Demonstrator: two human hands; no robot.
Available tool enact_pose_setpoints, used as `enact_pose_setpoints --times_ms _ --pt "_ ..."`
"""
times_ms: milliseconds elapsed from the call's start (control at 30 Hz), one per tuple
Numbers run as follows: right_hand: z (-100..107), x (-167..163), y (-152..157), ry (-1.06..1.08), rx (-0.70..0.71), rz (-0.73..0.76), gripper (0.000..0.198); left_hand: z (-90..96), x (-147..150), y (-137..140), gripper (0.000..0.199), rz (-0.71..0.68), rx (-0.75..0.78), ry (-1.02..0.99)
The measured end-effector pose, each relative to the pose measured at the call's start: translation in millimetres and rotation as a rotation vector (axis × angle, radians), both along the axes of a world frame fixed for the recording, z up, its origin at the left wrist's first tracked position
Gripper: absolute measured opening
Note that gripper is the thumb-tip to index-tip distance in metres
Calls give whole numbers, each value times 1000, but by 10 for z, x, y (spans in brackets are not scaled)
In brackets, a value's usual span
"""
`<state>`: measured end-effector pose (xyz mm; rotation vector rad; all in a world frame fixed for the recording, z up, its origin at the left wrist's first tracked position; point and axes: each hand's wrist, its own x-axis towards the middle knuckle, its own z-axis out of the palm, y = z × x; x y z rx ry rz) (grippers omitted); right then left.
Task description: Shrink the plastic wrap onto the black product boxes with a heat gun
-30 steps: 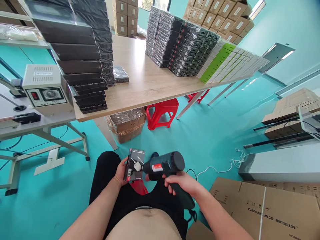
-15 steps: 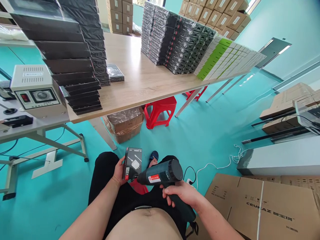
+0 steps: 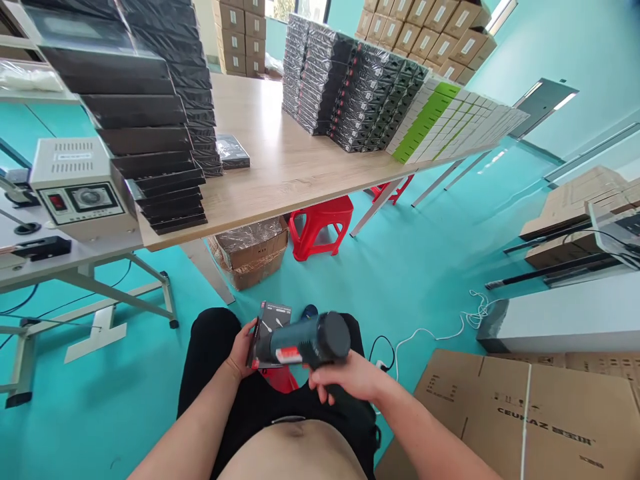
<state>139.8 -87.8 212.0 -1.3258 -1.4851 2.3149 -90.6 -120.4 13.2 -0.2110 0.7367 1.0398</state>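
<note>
Over my lap, my left hand (image 3: 243, 348) grips a small black product box (image 3: 275, 316) by its left side; the printed front shows a white charger and cable. My right hand (image 3: 345, 377) is wrapped round the handle of a dark green heat gun (image 3: 310, 339) with a red and white label. The gun's nozzle points left, in front of the box, and covers its lower part. From this angle I cannot tell whether nozzle and box touch.
A wooden table (image 3: 270, 193) ahead carries leaning stacks of black boxes (image 3: 145, 113), wrapped boxes (image 3: 345, 87) and white-green boxes (image 3: 450, 127). Left stands a beige control unit (image 3: 83, 187). A red stool (image 3: 323, 227) is under the table. Cardboard cartons (image 3: 480, 407) and a white cable (image 3: 425, 330) lie right.
The heat gun has moved left across the front of the box, now hiding more of it. The box has shifted slightly right and tilted. The view has moved a little.
</note>
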Motion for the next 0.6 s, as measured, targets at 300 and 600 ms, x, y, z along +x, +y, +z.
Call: enact_pose_setpoints --times_ms 300,600 --pt "-297 185 276 -59 29 -356 24 48 -6 -10 44 28 4 -15" --pt "-274 483 -10 -27 -81 -343 32 -118 -5 91 48 170 21 54"
